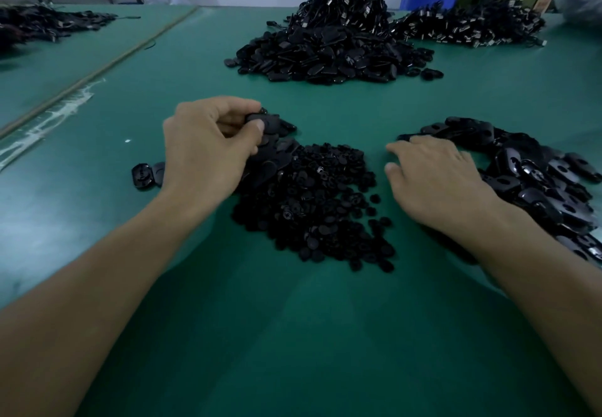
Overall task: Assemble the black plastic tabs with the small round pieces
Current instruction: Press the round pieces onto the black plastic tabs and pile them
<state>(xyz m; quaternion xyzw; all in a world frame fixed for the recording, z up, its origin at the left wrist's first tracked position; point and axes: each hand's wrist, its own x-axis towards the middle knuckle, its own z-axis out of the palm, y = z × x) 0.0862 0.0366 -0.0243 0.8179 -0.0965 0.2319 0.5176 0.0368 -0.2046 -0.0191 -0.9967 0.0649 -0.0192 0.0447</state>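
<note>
— From the head view, what do we have under our hands?
— Our left hand (208, 143) pinches one flat, glossy black tab (264, 121) between thumb and curled fingers, just above the far edge of the heap of small round pieces (312, 208), which look knobbly and matte.
— And our right hand (436, 182)?
— It holds nothing. Its fingers are spread and relaxed, with the tips at the edge of the pile of smooth oval tabs (537, 182) on the right.
— Where do we have room?
— The green mat (293, 335) lies bare between our forearms. A larger far heap (325, 58) sits well apart, and a loose pair of pieces (143, 174) lies just left of our left wrist.
</note>
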